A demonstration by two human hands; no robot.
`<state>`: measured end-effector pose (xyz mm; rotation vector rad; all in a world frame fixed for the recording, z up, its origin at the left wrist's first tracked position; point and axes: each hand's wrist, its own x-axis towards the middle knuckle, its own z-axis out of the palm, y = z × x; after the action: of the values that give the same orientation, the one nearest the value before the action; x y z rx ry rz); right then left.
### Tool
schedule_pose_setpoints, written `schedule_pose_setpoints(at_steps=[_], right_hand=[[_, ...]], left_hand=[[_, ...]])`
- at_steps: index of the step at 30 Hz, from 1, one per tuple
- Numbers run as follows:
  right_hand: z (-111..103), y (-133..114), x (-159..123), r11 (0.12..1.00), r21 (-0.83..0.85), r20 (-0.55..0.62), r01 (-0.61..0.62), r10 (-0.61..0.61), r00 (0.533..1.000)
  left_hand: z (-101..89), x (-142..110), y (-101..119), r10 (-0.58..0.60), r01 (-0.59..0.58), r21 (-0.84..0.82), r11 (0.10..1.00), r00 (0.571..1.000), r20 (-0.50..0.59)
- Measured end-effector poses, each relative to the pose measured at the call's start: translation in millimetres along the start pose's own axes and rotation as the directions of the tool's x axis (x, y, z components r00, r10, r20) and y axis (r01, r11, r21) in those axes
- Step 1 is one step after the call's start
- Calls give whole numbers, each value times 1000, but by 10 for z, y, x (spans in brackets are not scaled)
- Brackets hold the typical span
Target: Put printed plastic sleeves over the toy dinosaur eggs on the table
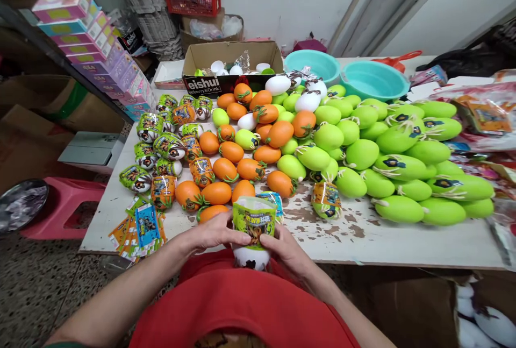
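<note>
Close to my body, my left hand [214, 233] and my right hand [285, 248] pinch a green printed plastic sleeve [253, 213] from both sides, thumbs at the front. Its upper end stands open above a white toy egg [250, 256] with dark patches, whose lower part shows beneath the sleeve. My other fingers are partly hidden behind it. Just behind lies a blue printed sleeve [276, 200], partly covered. An orange-sleeved egg [326, 200] sits to the right of my hands. Flat sleeves [139, 229] are fanned out at the left front edge.
Several orange eggs [231, 151] and green eggs [363, 154] cover the table [374, 240]. Sleeved eggs [149, 127] cluster at left. Behind stand a carton [234, 49] and turquoise basins [374, 80]. Stacked boxes [92, 47] and a pink stool [66, 197] are left.
</note>
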<state>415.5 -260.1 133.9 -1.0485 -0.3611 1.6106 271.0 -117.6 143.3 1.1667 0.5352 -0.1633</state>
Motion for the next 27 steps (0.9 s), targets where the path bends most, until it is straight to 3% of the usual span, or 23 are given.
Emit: schedule_pose_setpoints(at_steps=[7,11,16,22,27], right_hand=[[26,131,-14,999,-11,-1,32,-32,999],[-3,127,28,998,30,-23,59,-59,998],[-119,130,86,990,-134,-39,30,-36,999],[-179,130,288,984,-177,-100,0,-18,995],[-111,-33,758,997,-70,-189,34,-46,981]], left_hand=[[82,-106,-98,33,-21,-271,962,999,42],[68,-102,-78,58,-49,-279,959,998,23],[23,-91,-117,35,-29,-265,964,999,16],[-41,-31,-71,52,-84,-416,905,995,-87],[-90,249,14,90,-255,-502,826,940,-329]])
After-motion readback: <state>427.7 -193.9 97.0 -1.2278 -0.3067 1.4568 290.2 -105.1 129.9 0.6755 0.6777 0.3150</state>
